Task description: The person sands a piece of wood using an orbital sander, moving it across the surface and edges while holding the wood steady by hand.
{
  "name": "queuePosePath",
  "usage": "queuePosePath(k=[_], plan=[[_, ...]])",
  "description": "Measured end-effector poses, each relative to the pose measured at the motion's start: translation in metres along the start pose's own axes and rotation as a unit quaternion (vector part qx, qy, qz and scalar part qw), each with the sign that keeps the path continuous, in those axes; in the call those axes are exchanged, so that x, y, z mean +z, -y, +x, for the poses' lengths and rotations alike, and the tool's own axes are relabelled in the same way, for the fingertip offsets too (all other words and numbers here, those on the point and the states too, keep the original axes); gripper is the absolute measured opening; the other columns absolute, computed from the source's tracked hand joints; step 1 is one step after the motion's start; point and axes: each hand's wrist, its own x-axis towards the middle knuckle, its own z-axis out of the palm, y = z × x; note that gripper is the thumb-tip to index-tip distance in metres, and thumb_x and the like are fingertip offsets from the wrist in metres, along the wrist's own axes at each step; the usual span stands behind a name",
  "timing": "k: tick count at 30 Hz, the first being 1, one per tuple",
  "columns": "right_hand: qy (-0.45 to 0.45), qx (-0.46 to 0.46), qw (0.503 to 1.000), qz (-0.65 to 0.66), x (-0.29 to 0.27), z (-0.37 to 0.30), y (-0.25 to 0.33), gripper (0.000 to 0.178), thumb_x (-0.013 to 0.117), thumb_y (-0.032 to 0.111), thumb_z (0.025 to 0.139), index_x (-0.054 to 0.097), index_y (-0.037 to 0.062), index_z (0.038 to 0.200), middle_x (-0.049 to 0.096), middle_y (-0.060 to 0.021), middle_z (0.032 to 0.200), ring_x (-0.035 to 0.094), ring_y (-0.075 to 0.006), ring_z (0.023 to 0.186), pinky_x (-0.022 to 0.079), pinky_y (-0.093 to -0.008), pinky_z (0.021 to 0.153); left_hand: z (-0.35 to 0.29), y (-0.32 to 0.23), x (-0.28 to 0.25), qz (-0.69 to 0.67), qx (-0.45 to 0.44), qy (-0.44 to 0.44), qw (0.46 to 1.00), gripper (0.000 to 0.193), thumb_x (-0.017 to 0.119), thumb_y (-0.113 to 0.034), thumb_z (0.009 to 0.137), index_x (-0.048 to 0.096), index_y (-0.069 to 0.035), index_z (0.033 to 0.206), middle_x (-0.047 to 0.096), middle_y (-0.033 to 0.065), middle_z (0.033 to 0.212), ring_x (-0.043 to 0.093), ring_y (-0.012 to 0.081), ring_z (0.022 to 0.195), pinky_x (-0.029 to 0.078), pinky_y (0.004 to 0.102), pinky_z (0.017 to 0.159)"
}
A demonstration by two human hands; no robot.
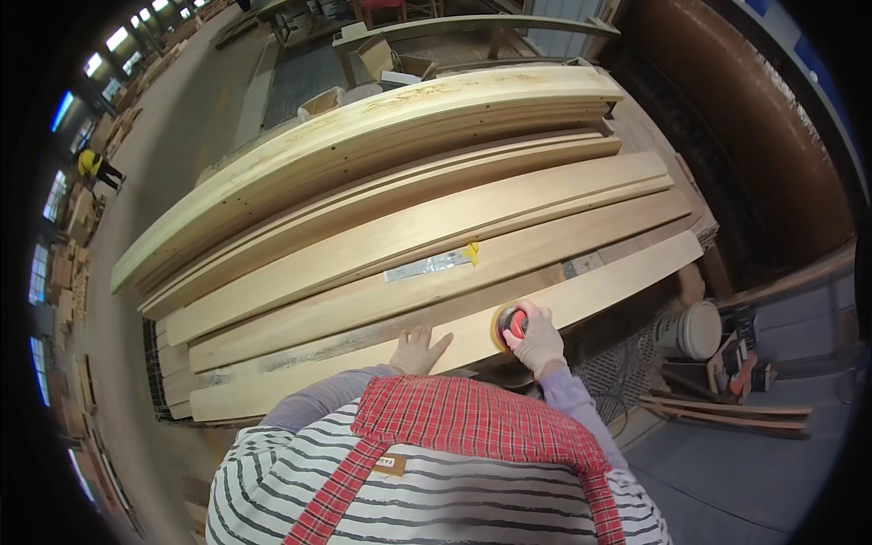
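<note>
A long pale wooden board (618, 283) lies across the bench directly in front of me. My right hand (540, 343), in a light glove, is wrapped round a small round sander (502, 329) with a red and black top and a yellowish pad. The sander rests on this board, right of its middle. My left hand (418, 351), also gloved, lies on the same board to the left of the sander, its fingers spread and holding nothing. Beyond it, a silvery flat strip (425, 266) with a yellow piece (471, 253) at its end lies on another board.
Several more boards (427, 213) lie behind, with a taller stack (381, 113) at the back. A white bucket (699, 329) and wooden strips (727, 411) are at the right. An open cardboard box (375, 58) stands behind the stack. Far left, a person (91, 165) wears yellow.
</note>
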Motion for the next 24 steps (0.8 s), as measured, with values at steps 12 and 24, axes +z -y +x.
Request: queuePosePath(k=[12, 24], plan=[[-0.17, 0.072, 0.981, 0.063, 0.014, -0.079, -0.067, 0.07, 0.083, 0.028, 0.067, 0.051, 0.0098, 0.127, 0.052, -0.0215, 0.115, 0.058, -0.0372, 0.104, 0.049, -0.041, 0.091, -0.025, 0.06, -0.11, -0.536, 0.081, 0.157, 0.825, 0.098, 0.077, -0.015, 0.057, 0.032, -0.005, 0.144, 0.045, 0.0127, 0.133, 0.041, 0.0244, 0.128, 0.03, 0.0358, 0.111], [-0.075, -0.072, 0.948, 0.301, 0.122, 0.042, 0.003, 0.071, 0.08, 0.028, 0.069, 0.048, 0.003, 0.128, 0.054, -0.0225, 0.125, 0.057, -0.0375, 0.107, 0.051, -0.0392, 0.088, -0.117, 0.107, -0.198, -0.549, 0.025, 0.131, 0.825, 0.075, 0.074, -0.004, 0.062, 0.039, -0.01, 0.129, 0.051, 0.0098, 0.108, 0.049, 0.0189, 0.103, 0.043, 0.0309, 0.09]])
